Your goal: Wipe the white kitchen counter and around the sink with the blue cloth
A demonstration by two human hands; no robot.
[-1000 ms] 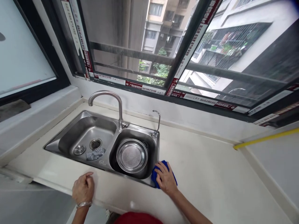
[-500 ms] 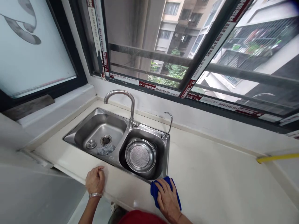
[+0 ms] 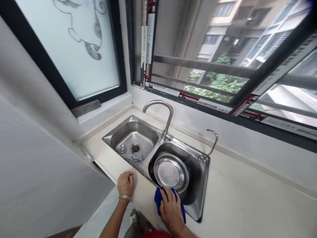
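Observation:
My right hand (image 3: 170, 209) lies flat with fingers spread on a blue cloth (image 3: 158, 200), pressing it on the front rim of the steel double sink (image 3: 203, 185). My left hand (image 3: 125, 184), with a bracelet at the wrist, rests on the front edge of the cream countertop (image 3: 237, 205), fingers loosely curled and holding nothing. A round perforated steel strainer basin (image 3: 170, 173) sits in the right bowl just beyond the cloth. The left bowl (image 3: 133, 138) holds a drain and a crumpled grey rag (image 3: 135, 157).
A tall curved faucet (image 3: 162, 114) and a small second tap (image 3: 212, 140) stand at the sink's back. A wide window (image 3: 223, 66) with a rail runs behind; a frosted pane (image 3: 81, 46) is at left. A white panel (image 3: 37, 165) stands at the counter's left end.
My right hand has slid the blue cloth leftward along the sink's front rim, from the right corner to in front of the right bowl. The view swung left. My left hand stayed on the counter edge.

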